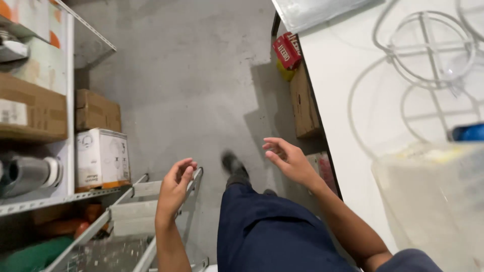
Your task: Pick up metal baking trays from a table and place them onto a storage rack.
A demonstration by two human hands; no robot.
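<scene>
Currently: left hand [177, 182] loosely curled, empty, just above stepladder [146, 194] top rail | right hand [288, 160] spread, empty, right of stepladder | likely light, rigid; grip side rails

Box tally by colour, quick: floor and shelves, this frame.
Brown cardboard boxes: 3
White cardboard box: 1
Red carton: 1
Total: 5

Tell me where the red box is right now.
In the head view the red box sits at upper centre, on the cardboard box tucked under the white table edge, beyond the right hand.
</scene>
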